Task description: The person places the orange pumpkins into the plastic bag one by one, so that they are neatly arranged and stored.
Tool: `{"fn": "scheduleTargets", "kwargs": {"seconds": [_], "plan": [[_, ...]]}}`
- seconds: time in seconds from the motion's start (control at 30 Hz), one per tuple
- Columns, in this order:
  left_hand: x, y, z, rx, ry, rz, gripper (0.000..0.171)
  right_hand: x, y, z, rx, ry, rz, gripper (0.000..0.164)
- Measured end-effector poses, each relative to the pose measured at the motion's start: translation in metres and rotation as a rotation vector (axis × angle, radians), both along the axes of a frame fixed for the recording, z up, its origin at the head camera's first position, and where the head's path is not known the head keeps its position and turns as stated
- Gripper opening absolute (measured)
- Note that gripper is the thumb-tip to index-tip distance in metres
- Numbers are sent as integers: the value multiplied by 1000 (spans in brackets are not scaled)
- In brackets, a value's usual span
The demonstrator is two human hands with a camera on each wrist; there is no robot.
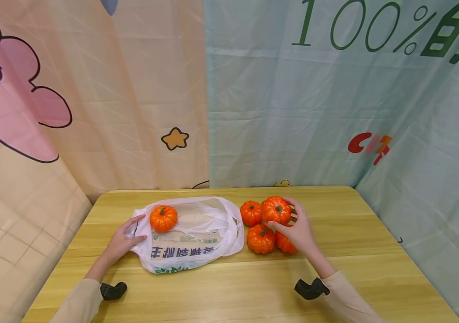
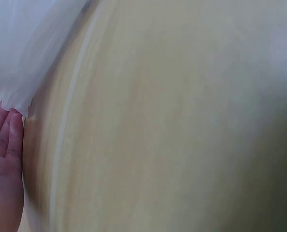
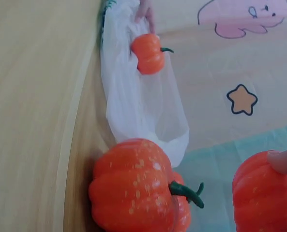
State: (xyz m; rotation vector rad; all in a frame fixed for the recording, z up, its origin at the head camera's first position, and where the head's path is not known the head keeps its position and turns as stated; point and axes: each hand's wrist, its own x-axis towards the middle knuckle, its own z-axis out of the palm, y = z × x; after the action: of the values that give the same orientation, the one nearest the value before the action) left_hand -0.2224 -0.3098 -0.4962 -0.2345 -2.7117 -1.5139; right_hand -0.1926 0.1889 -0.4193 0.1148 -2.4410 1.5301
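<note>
A white plastic bag (image 1: 197,251) with printed lettering lies spread on the wooden table. On its left part sits a small orange pumpkin (image 1: 163,219) with a green stem. My left hand (image 1: 122,237) grips the bag's left edge, thumb toward the front, and plastic covers some fingertips in the left wrist view. My right hand (image 1: 300,229) holds another orange pumpkin (image 1: 275,210) between thumb and fingers, raised over the group right of the bag. In that group are a back pumpkin (image 1: 250,213), a front pumpkin (image 1: 261,239) and one (image 1: 286,243) partly hidden by the hand.
The wooden table (image 1: 221,296) reaches back to hanging printed cloth (image 1: 278,112) that also closes in both sides. A black strap piece (image 1: 312,288) sits at the right wrist, and a similar one (image 1: 113,291) at the left.
</note>
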Motion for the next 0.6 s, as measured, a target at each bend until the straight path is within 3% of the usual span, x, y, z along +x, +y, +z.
{"fn": "scheduleTargets", "kwargs": {"seconds": [0.3, 0.6], "plan": [[1, 0, 1, -25, -6, 6, 66, 4, -33, -1, -16, 23, 31, 78], [1, 1, 1, -18, -4, 3, 66, 7, -68, -5, -87, -13, 86, 77]]}}
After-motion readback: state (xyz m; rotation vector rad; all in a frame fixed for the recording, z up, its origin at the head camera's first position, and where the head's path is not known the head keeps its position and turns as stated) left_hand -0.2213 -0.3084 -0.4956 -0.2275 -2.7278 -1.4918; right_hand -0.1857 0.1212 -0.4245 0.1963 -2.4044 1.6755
